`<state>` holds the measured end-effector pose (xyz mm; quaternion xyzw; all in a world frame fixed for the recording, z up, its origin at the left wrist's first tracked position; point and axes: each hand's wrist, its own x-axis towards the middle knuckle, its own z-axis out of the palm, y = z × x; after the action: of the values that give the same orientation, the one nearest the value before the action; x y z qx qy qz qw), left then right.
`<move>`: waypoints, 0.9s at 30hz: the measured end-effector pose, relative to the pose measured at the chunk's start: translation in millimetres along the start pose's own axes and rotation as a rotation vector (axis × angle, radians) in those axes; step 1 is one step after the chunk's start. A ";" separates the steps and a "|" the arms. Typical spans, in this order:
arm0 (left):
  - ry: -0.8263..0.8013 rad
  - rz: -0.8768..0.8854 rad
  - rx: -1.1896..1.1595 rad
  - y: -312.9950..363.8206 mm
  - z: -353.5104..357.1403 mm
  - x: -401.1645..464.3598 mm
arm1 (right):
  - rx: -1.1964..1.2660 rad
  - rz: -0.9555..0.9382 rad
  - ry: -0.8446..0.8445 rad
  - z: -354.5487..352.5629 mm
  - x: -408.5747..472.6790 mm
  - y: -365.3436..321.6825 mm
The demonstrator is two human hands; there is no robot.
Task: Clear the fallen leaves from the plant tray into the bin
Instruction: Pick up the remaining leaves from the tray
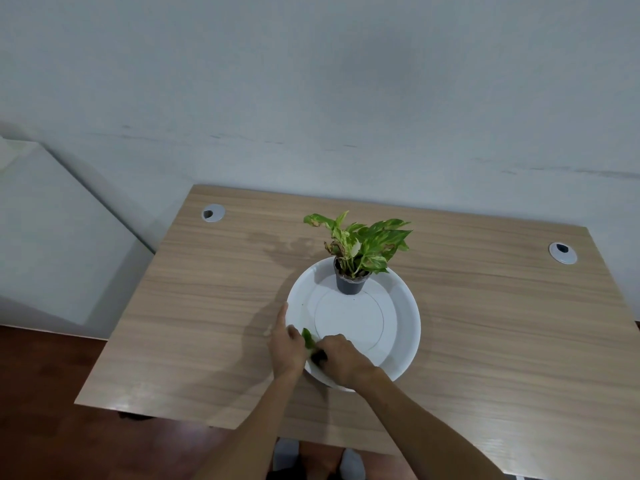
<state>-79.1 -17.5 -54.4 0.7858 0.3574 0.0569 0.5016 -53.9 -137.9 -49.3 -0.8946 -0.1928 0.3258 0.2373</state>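
A round white plant tray (398, 306) lies on the wooden table (207, 306). At its far side stands a small black pot (350, 285) with a green, yellowish-edged plant (363, 240). Both hands meet at the tray's near-left rim. My left hand (285, 348) rests on that rim with its index finger stretched along it. Green leaves (308, 341) show between the two hands. My right hand (341, 358) has its fingers curled over the leaves inside the tray. How many leaves lie under the hands is hidden. No bin is in view.
Two grey cable grommets (213, 213) (562, 252) sit near the table's back corners. A pale wall stands behind the table and a white cabinet (52, 237) to its left. Dark red-brown floor (52, 427) shows at lower left, with socked feet (351, 464) below the table edge.
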 end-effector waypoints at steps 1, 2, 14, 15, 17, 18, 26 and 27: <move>-0.003 -0.010 -0.035 0.0 -1.1 0.9 | 0.024 -0.010 -0.005 -5.5 -0.6 2.4; 0.000 -0.012 -0.071 -0.6 -2.1 2.0 | 0.049 -0.016 -0.006 -11.7 -2.1 4.9; -0.458 -0.564 -1.039 42.9 13.3 0.8 | 0.250 -0.144 0.252 -88.7 -15.6 -31.5; -0.505 -0.617 -1.106 43.9 13.8 -0.7 | 0.217 -0.159 0.249 -89.4 -15.8 -34.7; -0.546 -0.680 -1.245 43.2 12.8 -4.1 | 0.121 -0.190 0.234 -88.1 -15.8 -37.2; -0.549 -0.691 -1.285 42.1 12.0 -3.1 | 0.074 -0.212 0.225 -86.5 -15.5 -37.4; -0.511 -0.744 -1.317 39.0 -0.7 5.1 | -0.071 -0.336 0.289 -79.2 -19.4 -39.1; -0.520 -0.754 -1.347 37.6 -1.9 6.5 | -0.023 -0.333 0.299 -80.8 -21.4 -40.3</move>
<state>-56.2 -21.2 -24.0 0.1305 0.3590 -0.0973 0.9190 -22.3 -140.0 38.0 -0.8915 -0.3043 0.1435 0.3033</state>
